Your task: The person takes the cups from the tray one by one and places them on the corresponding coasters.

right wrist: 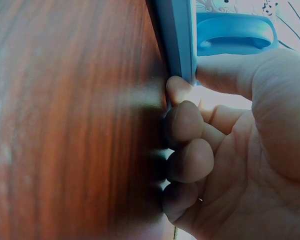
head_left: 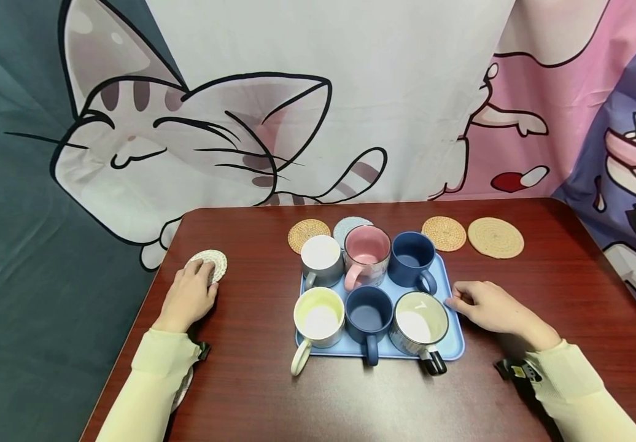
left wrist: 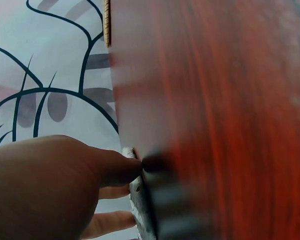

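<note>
My left hand point(head_left: 188, 294) is over a round white woven coaster point(head_left: 220, 263) by the table's left edge. In the left wrist view its thumb is at the rim of the coaster point(left wrist: 136, 200), with the fingers beyond. My right hand point(head_left: 489, 307) pinches the right rim of a blue tray point(head_left: 455, 341) between thumb and index finger; the other fingers curl below. Two rows of mugs stand on the tray: grey-white point(head_left: 322, 270), pink point(head_left: 370, 264) and blue point(head_left: 403, 270) behind; pale yellow point(head_left: 326, 334), dark blue point(head_left: 370, 334) and cream with a black-tipped handle point(head_left: 406, 334) in front.
Behind the tray lie a tan woven coaster point(head_left: 304, 234) and a pale blue coaster point(head_left: 345, 228), partly hidden by mugs. Farther right are another tan coaster point(head_left: 444, 233) and a larger beige coaster point(head_left: 496, 238). A printed cloth point(head_left: 406, 110) hangs behind the brown table point(head_left: 252, 380).
</note>
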A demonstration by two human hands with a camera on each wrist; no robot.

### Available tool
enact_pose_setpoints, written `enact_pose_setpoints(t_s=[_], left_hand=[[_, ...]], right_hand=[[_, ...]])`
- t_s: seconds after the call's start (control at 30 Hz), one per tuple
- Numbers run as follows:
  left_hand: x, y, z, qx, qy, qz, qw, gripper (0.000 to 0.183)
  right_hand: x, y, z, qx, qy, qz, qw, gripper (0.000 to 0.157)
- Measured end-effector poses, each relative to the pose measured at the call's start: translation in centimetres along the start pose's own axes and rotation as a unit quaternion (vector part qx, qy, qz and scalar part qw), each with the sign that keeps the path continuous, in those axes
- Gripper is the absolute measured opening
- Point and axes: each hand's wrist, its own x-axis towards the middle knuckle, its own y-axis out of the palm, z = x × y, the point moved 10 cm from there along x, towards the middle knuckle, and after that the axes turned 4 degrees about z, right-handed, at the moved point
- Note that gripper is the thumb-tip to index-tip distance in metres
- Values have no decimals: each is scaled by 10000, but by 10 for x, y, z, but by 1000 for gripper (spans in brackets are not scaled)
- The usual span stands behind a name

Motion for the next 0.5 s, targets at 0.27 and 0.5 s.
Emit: enact_pose_setpoints(t_s=[0.27, 0.5], left_hand=[[4, -1, -4, 58, 151, -89, 9998, 45], [10, -1, -12, 158, 309, -95, 9994, 43]], right_hand=[[0, 0, 0, -12, -4, -16, 10000, 36], [0, 1, -1, -11, 26, -6, 10000, 36]])
